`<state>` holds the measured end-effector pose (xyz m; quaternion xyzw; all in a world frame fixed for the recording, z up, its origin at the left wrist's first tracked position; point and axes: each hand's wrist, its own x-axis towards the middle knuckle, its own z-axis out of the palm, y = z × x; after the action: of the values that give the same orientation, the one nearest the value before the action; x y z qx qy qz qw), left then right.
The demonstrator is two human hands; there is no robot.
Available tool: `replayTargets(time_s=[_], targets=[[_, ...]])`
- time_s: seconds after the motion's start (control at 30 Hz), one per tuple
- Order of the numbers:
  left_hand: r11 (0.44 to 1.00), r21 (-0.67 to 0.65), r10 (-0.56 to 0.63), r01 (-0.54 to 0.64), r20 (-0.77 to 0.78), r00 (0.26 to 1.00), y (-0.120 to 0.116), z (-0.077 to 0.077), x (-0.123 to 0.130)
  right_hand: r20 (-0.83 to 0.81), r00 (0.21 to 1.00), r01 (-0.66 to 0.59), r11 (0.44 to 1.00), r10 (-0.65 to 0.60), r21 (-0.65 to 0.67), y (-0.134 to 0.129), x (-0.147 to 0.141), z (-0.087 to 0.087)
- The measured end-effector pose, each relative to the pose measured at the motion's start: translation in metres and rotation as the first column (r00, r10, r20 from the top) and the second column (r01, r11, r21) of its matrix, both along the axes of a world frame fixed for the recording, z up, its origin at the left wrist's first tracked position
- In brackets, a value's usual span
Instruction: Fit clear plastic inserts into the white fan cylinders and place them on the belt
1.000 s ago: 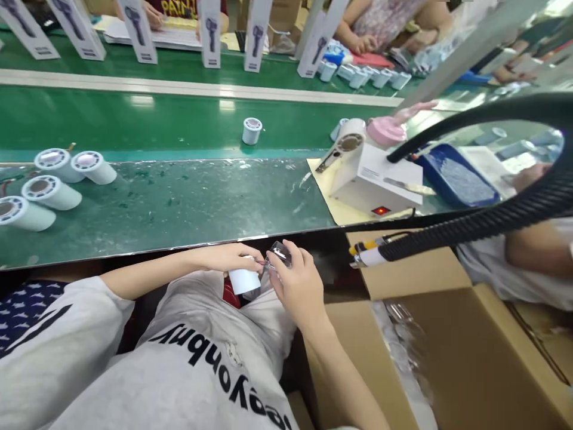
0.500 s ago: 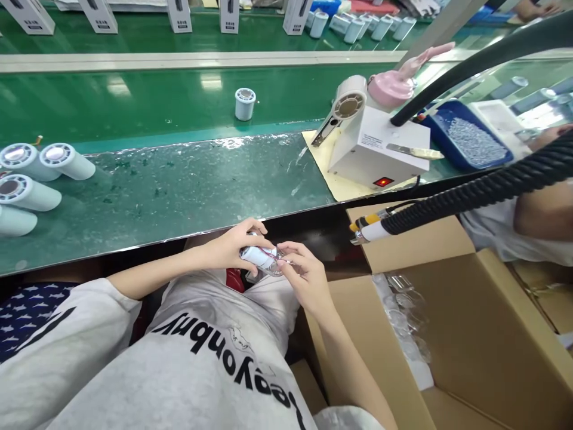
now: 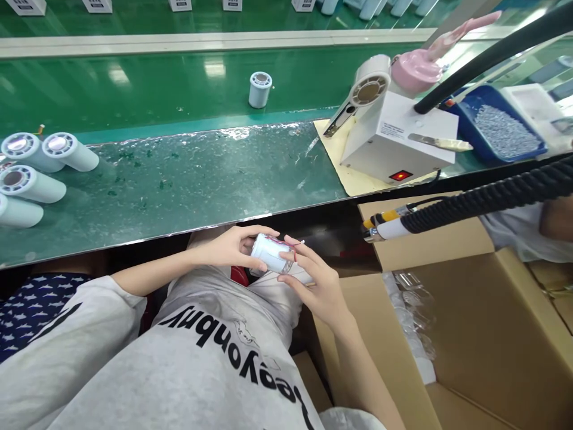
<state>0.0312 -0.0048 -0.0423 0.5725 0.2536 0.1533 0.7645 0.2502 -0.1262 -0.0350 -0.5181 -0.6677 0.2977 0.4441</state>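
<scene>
Between my two hands, over my lap, lies a light-blue cylinder (image 3: 270,253) with red wires running along its side and a clear plastic part at its right end. My left hand (image 3: 235,247) wraps round the cylinder's left end, thumb below and fingers above. On the clear end, my right hand (image 3: 316,278) grips with fingers on top and thumb underneath. A thin red wire with a small white tip sticks out by the right fingers. The far side of the cylinder is hidden.
Several similar light-blue cylinders (image 3: 33,184) lie at the bench's left; another cylinder (image 3: 260,91) stands on the green belt. A white box-shaped machine (image 3: 398,140) with a lit red switch sits right, beside a blue tray (image 3: 486,152). A hanging screwdriver (image 3: 380,230) and an open carton (image 3: 483,310) are nearer.
The cylinder has turned so more of its light-blue side shows, and both hands have shifted slightly right. My right fingers have moved from pinching near the wire to gripping the clear end.
</scene>
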Motion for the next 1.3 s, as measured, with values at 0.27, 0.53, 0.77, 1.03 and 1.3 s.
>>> replayTargets(time_s=[0.27, 0.53, 0.77, 1.03, 1.3], targets=[[0.953, 0.291, -0.096, 0.084, 0.029, 0.995, 0.0, 0.014, -0.006, -0.01, 1.0, -0.016, 0.999, 0.015, -0.042, -0.01, 0.006, 0.001], [0.983, 0.146, -0.126, 0.114, 0.078, 0.989, -0.003, 0.016, -0.007, -0.313, 0.949, -0.029, 0.975, -0.043, -0.221, -0.01, 0.002, -0.004], [0.975, -0.212, 0.087, -0.071, 0.066, 0.994, 0.016, -0.015, 0.063, -0.497, 0.723, 0.379, 0.877, -0.48, -0.296, -0.01, 0.0, -0.057], [0.979, -0.203, 0.02, -0.003, 0.08, 0.997, 0.016, -0.036, 0.171, -0.535, 0.481, 0.672, 0.684, -0.694, -0.284, -0.018, 0.032, -0.101], [0.99, -0.136, -0.021, 0.027, 0.048, 0.999, 0.029, -0.028, 0.176, -0.584, 0.498, 0.654, 0.719, -0.641, -0.232, -0.003, 0.049, -0.104]])
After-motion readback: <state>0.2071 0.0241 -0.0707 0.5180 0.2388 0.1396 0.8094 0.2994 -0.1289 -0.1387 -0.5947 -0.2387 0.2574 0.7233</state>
